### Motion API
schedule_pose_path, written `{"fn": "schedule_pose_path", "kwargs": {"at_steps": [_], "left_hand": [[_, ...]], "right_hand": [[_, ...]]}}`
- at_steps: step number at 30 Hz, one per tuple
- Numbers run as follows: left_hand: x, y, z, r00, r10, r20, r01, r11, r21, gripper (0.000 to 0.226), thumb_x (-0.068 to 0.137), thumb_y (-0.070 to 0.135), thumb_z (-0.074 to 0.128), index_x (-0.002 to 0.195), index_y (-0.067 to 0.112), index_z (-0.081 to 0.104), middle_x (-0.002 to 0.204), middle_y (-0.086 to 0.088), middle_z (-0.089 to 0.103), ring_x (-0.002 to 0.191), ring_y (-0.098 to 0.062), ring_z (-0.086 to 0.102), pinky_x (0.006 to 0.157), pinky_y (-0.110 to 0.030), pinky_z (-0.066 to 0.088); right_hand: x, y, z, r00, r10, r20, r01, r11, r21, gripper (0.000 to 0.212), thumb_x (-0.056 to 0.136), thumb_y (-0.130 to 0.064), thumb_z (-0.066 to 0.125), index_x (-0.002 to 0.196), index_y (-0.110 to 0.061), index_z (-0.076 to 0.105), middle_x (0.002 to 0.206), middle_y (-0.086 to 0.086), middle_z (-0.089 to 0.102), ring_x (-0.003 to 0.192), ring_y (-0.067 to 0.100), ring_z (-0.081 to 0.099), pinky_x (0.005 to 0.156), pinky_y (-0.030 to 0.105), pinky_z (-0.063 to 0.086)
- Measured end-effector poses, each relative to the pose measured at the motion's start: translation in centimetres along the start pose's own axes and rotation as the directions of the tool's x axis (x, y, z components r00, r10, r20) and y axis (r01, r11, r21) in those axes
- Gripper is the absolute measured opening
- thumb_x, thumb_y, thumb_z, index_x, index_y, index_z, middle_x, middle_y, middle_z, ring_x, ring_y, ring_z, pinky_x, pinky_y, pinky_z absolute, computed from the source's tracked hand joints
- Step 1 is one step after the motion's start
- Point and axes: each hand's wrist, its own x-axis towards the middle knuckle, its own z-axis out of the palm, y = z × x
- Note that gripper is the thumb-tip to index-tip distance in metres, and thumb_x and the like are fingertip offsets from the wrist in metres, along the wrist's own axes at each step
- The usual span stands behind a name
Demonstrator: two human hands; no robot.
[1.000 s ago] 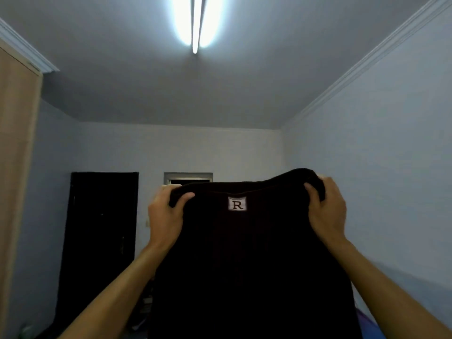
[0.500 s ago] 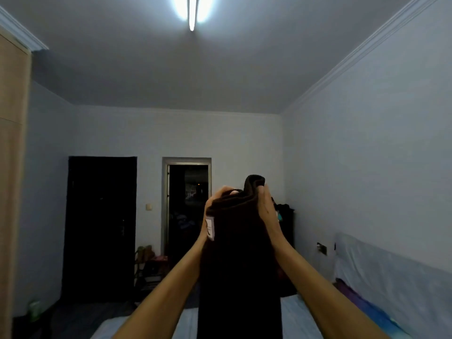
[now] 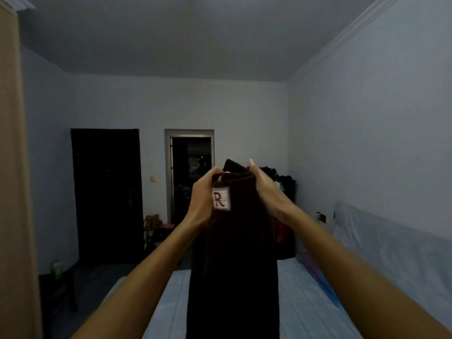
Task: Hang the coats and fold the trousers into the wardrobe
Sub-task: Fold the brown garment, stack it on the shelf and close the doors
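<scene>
A pair of dark brown trousers (image 3: 234,265) hangs lengthwise in front of me, folded in half at the waistband, with a white patch marked R (image 3: 221,198) facing me. My left hand (image 3: 203,194) grips the waistband beside the patch, thumb curled over the top edge. On the other side my right hand (image 3: 265,189) holds the waistband, its fingers reaching up behind the cloth. The trouser legs drop out of view at the bottom. The wardrobe's tan side (image 3: 12,167) fills the far left.
A bed (image 3: 305,314) with a pale blue sheet lies below the trousers. A rack of clothes (image 3: 283,216) stands by the right wall. Behind it are a dark door (image 3: 105,192) and an open doorway (image 3: 190,167). A low dark table (image 3: 58,287) sits at the left.
My hands have come together from wide apart, folding the spread waistband in half. The view has tilted downward, and the R patch has turned to face me.
</scene>
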Motion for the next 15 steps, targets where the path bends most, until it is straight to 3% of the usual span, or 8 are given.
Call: {"fn": "schedule_pose_path", "kwargs": {"at_steps": [2,4,7,9,11,13,15], "left_hand": [[0.8,-0.2,-0.1,0.994,0.099,-0.056,-0.084,0.971,0.222,0.024,0.094,0.038,0.052,0.082,0.017,0.056,0.075,0.004,0.057,0.064,-0.005,0.052,0.060,-0.024,0.040],[0.7,-1.5,-0.3,0.990,0.131,-0.054,-0.097,0.902,0.421,0.034,0.092,0.051,0.046,0.090,0.019,0.058,0.080,0.002,0.053,0.064,-0.007,0.048,0.056,-0.021,0.036],[-0.5,-1.9,0.0,0.978,0.209,-0.017,-0.167,0.826,0.538,0.042,0.091,0.058,0.035,0.095,0.022,0.055,0.080,0.002,0.053,0.062,-0.012,0.050,0.056,-0.029,0.046],[-0.9,-1.9,0.5,0.975,0.223,-0.016,-0.178,0.821,0.542,0.039,0.091,0.059,0.035,0.098,0.023,0.048,0.078,0.003,0.054,0.061,-0.014,0.053,0.055,-0.035,0.051],[-1.3,-1.7,0.8,0.982,0.181,-0.045,-0.138,0.867,0.478,0.040,0.090,0.059,0.038,0.107,0.023,0.035,0.077,0.005,0.054,0.061,-0.015,0.058,0.054,-0.034,0.052],[-1.8,-1.6,1.0,0.982,0.184,-0.041,-0.142,0.868,0.476,0.048,0.086,0.061,0.041,0.112,0.024,0.027,0.076,0.006,0.054,0.062,-0.016,0.060,0.053,-0.029,0.049],[-2.3,-1.7,1.0,0.983,0.184,0.015,-0.167,0.846,0.506,0.058,0.081,0.067,0.042,0.117,0.023,0.030,0.082,0.004,0.058,0.067,-0.016,0.062,0.055,-0.028,0.051]], "right_hand": [[-0.7,0.1,-1.2,0.998,0.057,0.008,-0.057,0.998,0.031,0.074,0.086,-0.073,0.022,0.136,-0.024,0.048,0.137,0.003,0.053,0.122,0.017,0.052,0.105,0.047,0.038],[-1.9,-0.6,-2.2,0.989,0.092,0.118,-0.095,0.995,0.023,0.068,0.080,-0.078,0.032,0.120,-0.030,0.061,0.120,0.001,0.066,0.109,0.016,0.062,0.098,0.041,0.044],[-3.4,-1.7,-2.6,0.933,0.175,0.314,-0.097,0.964,-0.248,0.051,0.075,-0.068,0.057,0.116,-0.038,0.052,0.115,-0.007,0.063,0.100,0.006,0.061,0.094,0.030,0.046],[-3.8,-1.3,-1.8,0.935,0.252,0.250,-0.118,0.885,-0.449,0.059,0.070,-0.054,0.075,0.117,-0.037,0.044,0.109,-0.011,0.059,0.094,0.002,0.059,0.082,0.023,0.050],[-3.9,0.0,-0.5,0.967,0.236,0.095,-0.139,0.803,-0.580,0.066,0.062,-0.048,0.082,0.115,-0.029,0.048,0.100,-0.010,0.062,0.086,0.008,0.063,0.075,0.028,0.055],[-3.5,1.6,0.5,0.983,0.178,-0.044,-0.161,0.721,-0.674,0.056,0.063,-0.045,0.081,0.108,-0.022,0.057,0.090,-0.006,0.066,0.076,0.009,0.064,0.068,0.030,0.056],[-3.1,2.5,1.0,0.990,0.111,-0.090,-0.142,0.687,-0.712,0.040,0.069,-0.042,0.078,0.100,-0.021,0.064,0.083,-0.006,0.067,0.070,0.009,0.063,0.060,0.025,0.050]]}}
